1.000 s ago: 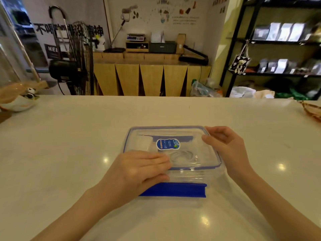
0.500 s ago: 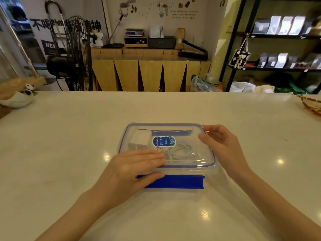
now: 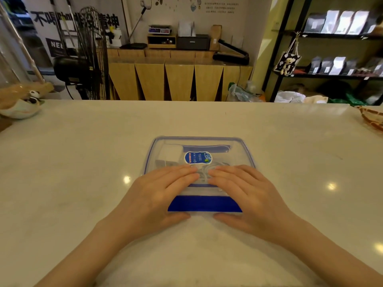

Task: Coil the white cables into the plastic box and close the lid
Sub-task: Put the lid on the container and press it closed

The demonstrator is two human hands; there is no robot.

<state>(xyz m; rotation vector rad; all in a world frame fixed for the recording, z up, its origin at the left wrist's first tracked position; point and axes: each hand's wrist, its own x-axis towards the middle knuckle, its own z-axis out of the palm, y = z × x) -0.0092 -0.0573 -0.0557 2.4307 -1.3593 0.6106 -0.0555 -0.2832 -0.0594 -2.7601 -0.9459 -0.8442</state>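
Observation:
A clear plastic box point(image 3: 238, 154) sits on the pale counter in front of me, with its transparent blue-rimmed lid point(image 3: 246, 146) lying on top. A blue sticker point(image 3: 198, 157) marks the lid's middle. Through the lid I see a white charger block point(image 3: 171, 153) and part of the coiled white cables point(image 3: 204, 172). The blue front latch flap point(image 3: 205, 204) sticks out toward me. My left hand point(image 3: 159, 193) and my right hand point(image 3: 248, 193) lie flat on the lid's near edge, fingers on top, thumbs under the latch's corners.
A bowl with a panda figure point(image 3: 20, 106) stands at the counter's far left. A woven basket point(image 3: 371, 119) sits at the far right edge. Beyond the counter are a black fan point(image 3: 87, 56), wooden cabinets and black shelves.
My right hand left the lid's right side and came down on the near edge beside my left hand. Both thumbs now sit below the blue latch.

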